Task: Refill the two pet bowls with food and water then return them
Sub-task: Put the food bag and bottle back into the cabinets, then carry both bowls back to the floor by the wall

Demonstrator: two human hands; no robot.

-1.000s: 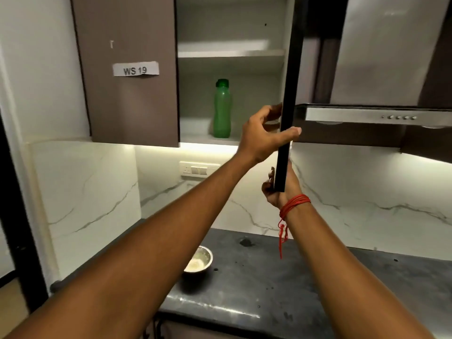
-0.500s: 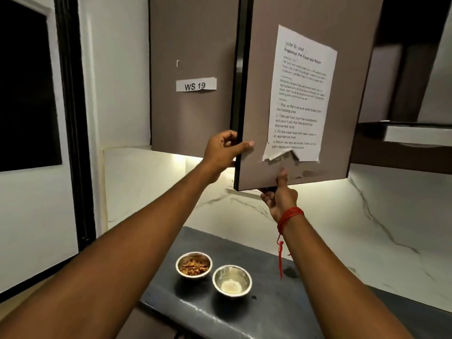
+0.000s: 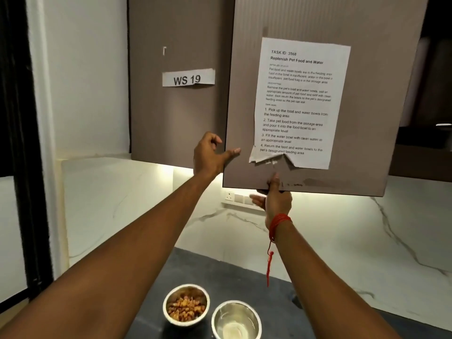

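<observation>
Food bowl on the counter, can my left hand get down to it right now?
Likely yes: the left hand is open, holding nothing, beside the cabinet door, and the food bowl sits uncovered below it.

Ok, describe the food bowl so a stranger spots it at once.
Look at the dark counter below the wall cupboards. Two steel bowls sit side by side. The food bowl is the left one, holding brown kibble; the other bowl holds none.

We swing the door closed

The cabinet door (image 3: 367,94) at 1 o'clock has turned from edge-on to face us, hiding the shelf and green bottle. Our left hand (image 3: 208,155) has loosened at its 8 o'clock edge, now only thumb touching. The food bowl (image 3: 186,305) and water bowl (image 3: 236,320) now both show at 6 o'clock.
</observation>
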